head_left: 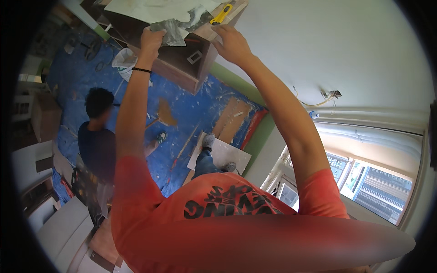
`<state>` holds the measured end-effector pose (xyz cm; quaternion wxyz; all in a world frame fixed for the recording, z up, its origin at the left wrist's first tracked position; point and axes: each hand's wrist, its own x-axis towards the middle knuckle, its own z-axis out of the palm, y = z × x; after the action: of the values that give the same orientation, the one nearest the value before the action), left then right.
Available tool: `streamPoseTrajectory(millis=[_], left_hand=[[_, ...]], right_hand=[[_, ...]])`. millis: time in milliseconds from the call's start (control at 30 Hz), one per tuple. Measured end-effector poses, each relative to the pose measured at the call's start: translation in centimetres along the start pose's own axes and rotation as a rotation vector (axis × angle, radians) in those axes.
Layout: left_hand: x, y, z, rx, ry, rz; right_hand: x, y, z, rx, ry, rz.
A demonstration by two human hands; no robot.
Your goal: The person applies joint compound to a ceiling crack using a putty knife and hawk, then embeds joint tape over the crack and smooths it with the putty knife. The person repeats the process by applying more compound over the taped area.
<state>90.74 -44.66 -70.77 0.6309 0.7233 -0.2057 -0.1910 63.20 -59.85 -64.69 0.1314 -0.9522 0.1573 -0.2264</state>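
My left hand (152, 44) is closed on the edge of a thin grey sheet (172, 34), roughly rectangular and smudged on its face. My right hand (234, 44) rests at the edge of a wooden cabinet (179, 73), thumb apart from the fingers, and holds nothing that I can make out. Just beyond its fingertips lies a yellow utility knife (222, 14) with a black end. Between the hands, on the cabinet's pale top (145, 11), lies a ragged grey piece (199, 19).
A person (96, 141) in dark clothing is at the left. Blue sheeting (136, 132), spattered and strewn with boards (231, 119), covers the floor. A white bag (124, 60) sits beside the cabinet. Wires stick out of a wall box (334, 94) above the window (378, 182).
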Motion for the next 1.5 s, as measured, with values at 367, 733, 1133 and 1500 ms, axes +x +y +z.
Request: streamPoseTrajectory(millis=[367,733,1133,1500], left_hand=[[4.6,1.2,1.9,0.215,-0.093,-0.08],[8.4,1.3,5.7,0.069,-0.158,-0.267],[6.5,2.5,4.3,-0.586,-0.279,-0.097],[5.5,9.2,0.2,0.689,0.031,0.747]], right_hand=[[7.1,2.2,9.3,-0.222,-0.026,0.087],[9.5,3.4,7.3,-0.001,-0.167,0.237],[0.0,7.2,1.2,0.2,0.158,0.245],[-16.0,11.7,-0.5,0.18,0.084,0.458]])
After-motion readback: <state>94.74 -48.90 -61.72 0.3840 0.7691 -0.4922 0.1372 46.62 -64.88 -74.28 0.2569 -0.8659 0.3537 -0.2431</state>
